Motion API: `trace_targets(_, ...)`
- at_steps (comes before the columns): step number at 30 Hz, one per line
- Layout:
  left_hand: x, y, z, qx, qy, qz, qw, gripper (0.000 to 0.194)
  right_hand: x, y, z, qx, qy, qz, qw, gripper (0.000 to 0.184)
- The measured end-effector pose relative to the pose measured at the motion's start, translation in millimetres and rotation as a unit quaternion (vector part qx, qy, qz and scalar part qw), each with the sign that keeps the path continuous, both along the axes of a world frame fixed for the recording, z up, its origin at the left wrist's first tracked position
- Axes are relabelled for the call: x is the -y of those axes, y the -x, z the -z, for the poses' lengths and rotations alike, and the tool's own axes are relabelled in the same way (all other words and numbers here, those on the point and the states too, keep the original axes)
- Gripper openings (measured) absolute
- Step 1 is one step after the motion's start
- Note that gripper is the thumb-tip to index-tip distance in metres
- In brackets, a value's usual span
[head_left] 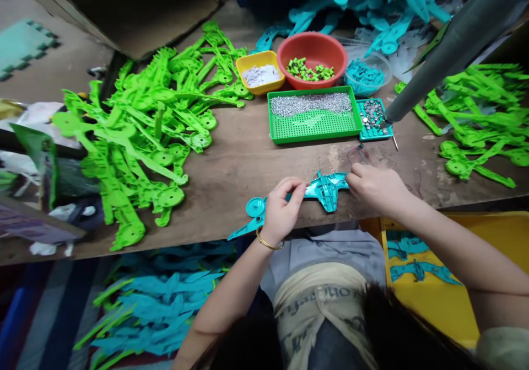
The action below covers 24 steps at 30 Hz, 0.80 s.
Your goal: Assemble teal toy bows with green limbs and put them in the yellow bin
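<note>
A teal plastic toy part (328,189), with a ribbed middle and a round disc at its left end, lies open side up near the table's front edge. My left hand (283,207) is closed around its left arm, thumb and forefinger pinched together. At the opposite end, my right hand (374,188) has its fingers closed over the tip of the part; what lies beneath the fingertips is hidden. Thin dark wires (359,150) show just behind my right hand.
Lime-green plastic parts (144,133) pile up on the left, and more (483,116) on the right. Behind my hands stand a green tray (314,134) of small metal pieces, a teal tray (376,134), a red bowl (312,42) and a yellow tub (260,87). A grey pole (450,50) slants across the right.
</note>
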<state>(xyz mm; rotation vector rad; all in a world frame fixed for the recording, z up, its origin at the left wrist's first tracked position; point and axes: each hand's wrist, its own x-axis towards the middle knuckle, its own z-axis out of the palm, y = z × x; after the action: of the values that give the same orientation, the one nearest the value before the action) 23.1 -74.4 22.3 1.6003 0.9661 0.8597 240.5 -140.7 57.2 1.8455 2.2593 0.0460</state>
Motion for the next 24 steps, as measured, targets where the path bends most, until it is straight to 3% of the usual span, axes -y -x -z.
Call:
trace_targets(9,3,6,6.2,-0.003,-0.078,0.011,0.997,0.017,-13,1,-12.2,-0.033,0.118,0.053,0.991,0.033)
trace_targets(16,7,-5,7.8,-0.006,-0.124,0.058,0.990,0.014,-19,1,-15.2,-0.025,0.140,0.047,0.989,0.031)
trace_targets(24,6,-1,10.3,-0.026,-0.135,0.047,0.989,0.014,-20,2,-22.3,-0.002,0.133,0.014,0.991,0.031)
